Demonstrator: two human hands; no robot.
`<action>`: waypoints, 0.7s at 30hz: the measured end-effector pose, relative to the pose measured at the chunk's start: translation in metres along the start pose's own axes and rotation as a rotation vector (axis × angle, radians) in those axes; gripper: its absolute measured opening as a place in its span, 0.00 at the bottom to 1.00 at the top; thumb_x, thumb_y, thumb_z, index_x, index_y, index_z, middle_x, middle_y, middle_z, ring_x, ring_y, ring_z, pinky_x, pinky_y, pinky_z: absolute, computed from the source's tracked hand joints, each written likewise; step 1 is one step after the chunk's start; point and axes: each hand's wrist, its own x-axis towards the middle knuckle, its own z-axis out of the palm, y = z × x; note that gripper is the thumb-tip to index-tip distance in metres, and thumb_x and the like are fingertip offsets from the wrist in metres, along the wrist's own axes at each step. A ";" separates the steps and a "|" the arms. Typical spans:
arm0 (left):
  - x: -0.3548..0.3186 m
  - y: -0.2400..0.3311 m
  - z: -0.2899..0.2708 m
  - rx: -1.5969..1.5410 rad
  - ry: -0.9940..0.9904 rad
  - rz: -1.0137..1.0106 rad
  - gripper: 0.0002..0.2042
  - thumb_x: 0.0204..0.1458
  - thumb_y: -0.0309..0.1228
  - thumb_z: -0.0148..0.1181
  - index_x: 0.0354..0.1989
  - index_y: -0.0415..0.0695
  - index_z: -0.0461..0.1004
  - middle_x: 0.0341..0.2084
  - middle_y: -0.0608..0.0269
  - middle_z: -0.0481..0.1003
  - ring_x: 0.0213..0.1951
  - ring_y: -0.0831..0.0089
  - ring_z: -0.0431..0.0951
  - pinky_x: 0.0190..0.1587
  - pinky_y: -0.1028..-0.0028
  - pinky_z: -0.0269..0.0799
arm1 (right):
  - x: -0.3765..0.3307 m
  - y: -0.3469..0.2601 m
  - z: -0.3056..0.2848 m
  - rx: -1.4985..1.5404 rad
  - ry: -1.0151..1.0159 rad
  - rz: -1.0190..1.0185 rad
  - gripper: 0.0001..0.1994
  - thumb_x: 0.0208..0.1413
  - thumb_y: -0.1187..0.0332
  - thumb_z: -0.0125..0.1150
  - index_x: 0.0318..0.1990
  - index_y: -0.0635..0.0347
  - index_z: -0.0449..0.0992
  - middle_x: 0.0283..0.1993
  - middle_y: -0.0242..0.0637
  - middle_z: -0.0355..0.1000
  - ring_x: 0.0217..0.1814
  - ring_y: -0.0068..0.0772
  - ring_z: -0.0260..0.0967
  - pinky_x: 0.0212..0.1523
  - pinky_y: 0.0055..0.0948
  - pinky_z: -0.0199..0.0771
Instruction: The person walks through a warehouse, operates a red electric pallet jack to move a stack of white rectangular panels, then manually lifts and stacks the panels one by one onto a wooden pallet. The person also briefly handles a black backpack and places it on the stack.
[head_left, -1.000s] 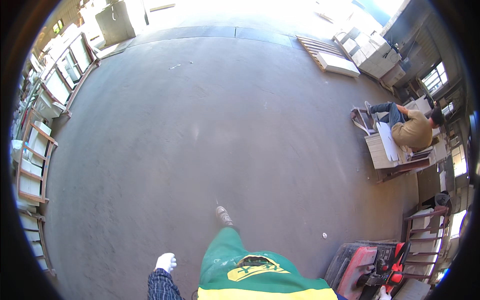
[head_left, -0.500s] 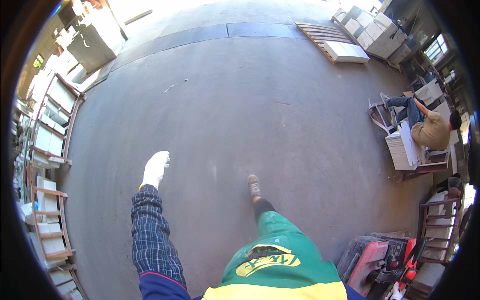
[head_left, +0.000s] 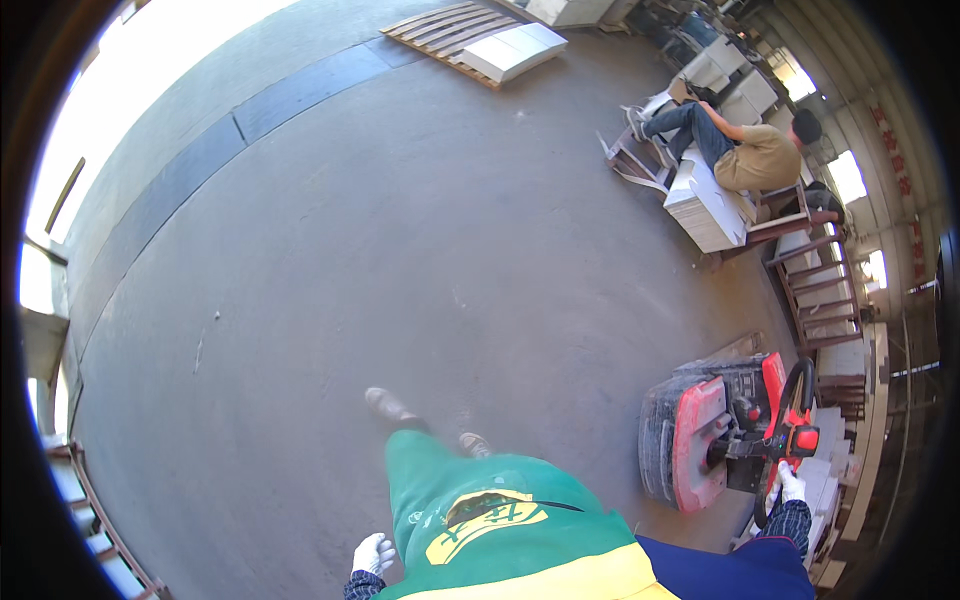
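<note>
My right hand [head_left: 789, 484], in a white glove, grips the looped black handle [head_left: 797, 390] of a red and black powered pallet truck [head_left: 705, 430] at my right side. The truck's dusty body stands beside me on the floor, and red parts show on its handle head. My left hand [head_left: 373, 555], also gloved in white, hangs low beside my green and yellow apron [head_left: 500, 500]. Its fingers are curled in, and nothing shows in them.
A person [head_left: 765, 155] sits to the right beside stacked white slabs [head_left: 700, 205]. A reddish-brown rack [head_left: 815, 285] stands beyond the truck. Far ahead, a wooden pallet [head_left: 440, 35] carries white slabs [head_left: 515, 50]. Another rack edge [head_left: 100, 525] shows at lower left. Grey floor [head_left: 420, 230] lies ahead.
My view has turned right, bringing the pallet truck and my right hand more fully into sight. My left hand has dropped from well ahead to beside my apron, and my feet have stepped.
</note>
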 end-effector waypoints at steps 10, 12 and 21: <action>-0.010 0.434 -0.140 -0.001 0.336 0.580 0.25 0.60 0.49 0.56 0.61 0.48 0.73 0.50 0.61 0.77 0.46 0.66 0.77 0.56 0.56 0.68 | -0.098 -0.102 0.122 -0.139 0.022 0.023 0.26 0.54 0.49 0.73 0.51 0.56 0.72 0.19 0.32 0.65 0.11 0.31 0.60 0.11 0.37 0.64; -0.015 0.527 -0.155 -0.006 0.347 0.887 0.23 0.61 0.49 0.58 0.58 0.48 0.76 0.48 0.61 0.78 0.45 0.70 0.78 0.49 0.65 0.71 | -0.117 -0.133 0.134 -0.140 0.055 0.090 0.25 0.54 0.49 0.73 0.51 0.51 0.72 0.19 0.31 0.65 0.10 0.31 0.59 0.10 0.38 0.63; -0.012 0.783 -0.149 0.095 0.141 0.988 0.15 0.63 0.36 0.60 0.52 0.40 0.78 0.42 0.60 0.79 0.43 0.71 0.80 0.44 0.70 0.79 | -0.170 -0.240 0.256 -0.124 0.096 0.126 0.26 0.52 0.38 0.69 0.30 0.51 0.69 0.16 0.31 0.60 0.09 0.33 0.54 0.11 0.38 0.58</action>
